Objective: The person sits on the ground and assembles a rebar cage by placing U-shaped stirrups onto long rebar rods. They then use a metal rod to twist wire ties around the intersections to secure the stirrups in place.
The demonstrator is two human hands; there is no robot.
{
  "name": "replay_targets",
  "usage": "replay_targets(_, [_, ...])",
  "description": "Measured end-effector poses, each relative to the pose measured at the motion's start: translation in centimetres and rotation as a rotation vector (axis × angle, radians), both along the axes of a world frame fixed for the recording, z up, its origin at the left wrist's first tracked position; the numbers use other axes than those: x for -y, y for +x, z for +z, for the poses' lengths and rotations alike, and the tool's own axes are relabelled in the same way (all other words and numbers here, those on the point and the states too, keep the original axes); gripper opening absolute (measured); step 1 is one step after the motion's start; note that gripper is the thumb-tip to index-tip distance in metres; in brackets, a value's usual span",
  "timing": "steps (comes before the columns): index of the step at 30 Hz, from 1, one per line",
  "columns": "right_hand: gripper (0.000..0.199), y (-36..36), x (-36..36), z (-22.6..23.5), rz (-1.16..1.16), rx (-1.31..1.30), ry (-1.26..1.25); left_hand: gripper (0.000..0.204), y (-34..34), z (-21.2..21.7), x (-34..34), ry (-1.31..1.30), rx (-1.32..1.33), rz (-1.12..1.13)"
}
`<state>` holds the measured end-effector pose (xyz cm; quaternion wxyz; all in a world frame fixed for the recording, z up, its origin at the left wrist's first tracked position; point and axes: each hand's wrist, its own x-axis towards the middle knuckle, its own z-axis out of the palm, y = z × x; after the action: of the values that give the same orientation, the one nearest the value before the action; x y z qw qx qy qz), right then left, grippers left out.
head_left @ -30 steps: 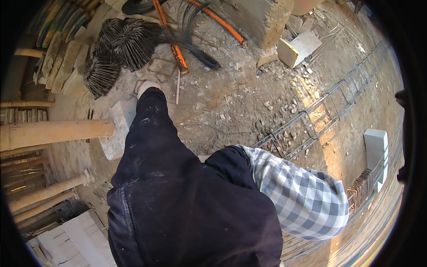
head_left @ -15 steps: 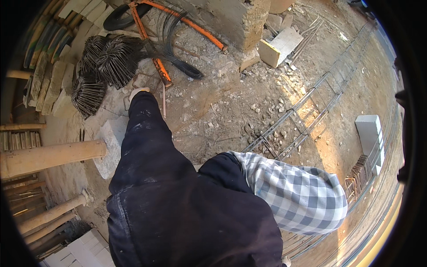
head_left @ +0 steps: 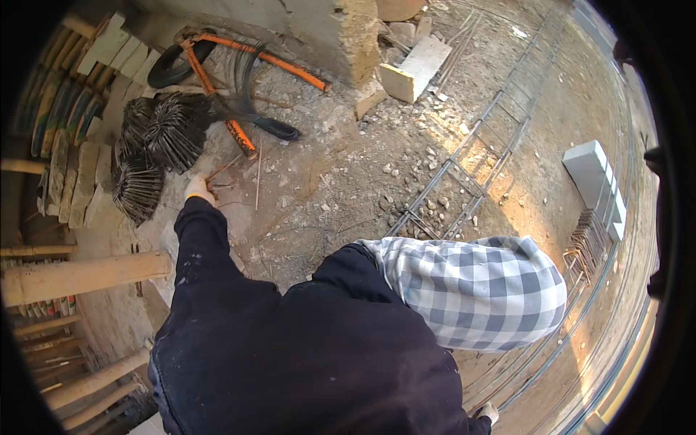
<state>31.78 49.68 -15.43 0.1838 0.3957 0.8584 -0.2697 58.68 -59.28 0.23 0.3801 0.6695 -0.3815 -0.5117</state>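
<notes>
My left hand [head_left: 200,190], in a pale glove with a yellow cuff, reaches out at the upper left. Its fingers are closed on a bent, rusty steel stirrup [head_left: 224,170], partly hidden by the hand. Close by are bundles of dark bent stirrups [head_left: 174,134] and an orange metal bar frame [head_left: 238,138]. At the lower edge, right of my dark jacket, only a little of my gloved right hand [head_left: 490,412] shows. It is beside long steel bars [head_left: 516,395]; its fingers are too hidden to read.
A rebar cage [head_left: 471,156] lies diagonally across rubble-strewn ground. To the right are a pale block [head_left: 594,181] and a stack of stirrups [head_left: 591,235]. Checked grey-and-white cloth [head_left: 471,290] covers part of the view. A wooden post [head_left: 90,277] juts in at left; coiled wire [head_left: 279,127] lies beyond.
My left hand has drawn back toward me from beside the orange frame, bringing the stirrup along. My right hand shows more at the lower edge. The whole view has shifted slightly.
</notes>
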Motion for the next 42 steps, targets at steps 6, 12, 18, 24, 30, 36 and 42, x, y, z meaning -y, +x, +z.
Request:
replay_targets(6, [0.023, -3.1, 4.7, 2.9, -0.101, -0.282, 0.169, 0.024, -12.0, 12.7, -13.7, -0.432, -0.157, -0.35])
replay_targets(12, [0.025, -9.3, 11.5, 12.2, 0.145, -0.605, 0.442, 0.026, -32.4, 14.9, -23.5, -0.069, -0.793, -1.065])
replay_targets(18, [0.023, -6.7, 18.0, 17.4, -0.038, -0.718, 0.049, 0.026, -49.2, 5.0, -35.5, 0.667, -1.138, -1.339])
replay_targets(24, [0.02, 0.5, 23.5, 19.6, 0.121, -0.716, 0.485, 0.036, -49.0, -8.6, -40.0, 0.992, -0.199, -1.379])
replay_targets(30, [0.022, -0.9, 36.6, 18.0, 0.349, -0.66, 0.038, 0.032, -48.9, -11.2, -39.9, 0.169, 0.037, -1.686])
replay_targets(36, [0.027, -8.1, 43.2, 9.3, 0.512, -0.435, -0.232, 0.035, -59.8, -8.6, -46.0, -0.856, 0.354, -2.001])
replay_targets(42, [0.025, -6.6, 43.5, 9.1, 0.433, -0.493, -0.255, 0.048, -65.4, -11.6, -51.3, -1.295, 0.691, -2.13])
